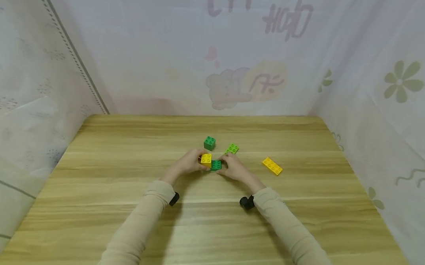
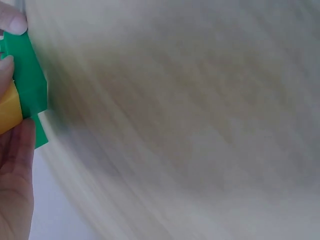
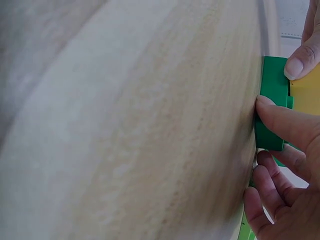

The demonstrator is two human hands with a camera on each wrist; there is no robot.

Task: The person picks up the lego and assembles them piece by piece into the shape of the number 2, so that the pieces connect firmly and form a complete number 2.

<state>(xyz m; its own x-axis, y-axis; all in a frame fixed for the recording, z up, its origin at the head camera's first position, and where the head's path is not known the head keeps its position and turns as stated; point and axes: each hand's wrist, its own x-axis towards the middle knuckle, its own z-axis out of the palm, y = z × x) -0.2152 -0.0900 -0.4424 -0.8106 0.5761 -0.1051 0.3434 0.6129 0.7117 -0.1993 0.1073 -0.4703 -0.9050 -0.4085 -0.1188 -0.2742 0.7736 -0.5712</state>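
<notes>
My left hand (image 1: 189, 162) grips a yellow building brick (image 1: 206, 159) between thumb and fingers. The yellow brick sits against the studded side of a longer green brick (image 1: 216, 164), over its left part; whether it is fully pressed on cannot be told. From the right, my right hand (image 1: 234, 170) pinches the green brick's other end, where bare studs show. In the right wrist view, the right thumb lies along the side of the green brick (image 3: 272, 127), and the left thumb touches near where yellow meets green. The left wrist view cuts off most of the yellow brick (image 2: 9, 110).
Behind the hands stands a dark green square brick (image 1: 209, 143). A lime green brick (image 1: 232, 148) lies just beyond the right fingers. Farther right is a flat yellow brick (image 1: 272, 166). The wooden table (image 1: 210, 235) meets hanging printed sheets at its back and sides.
</notes>
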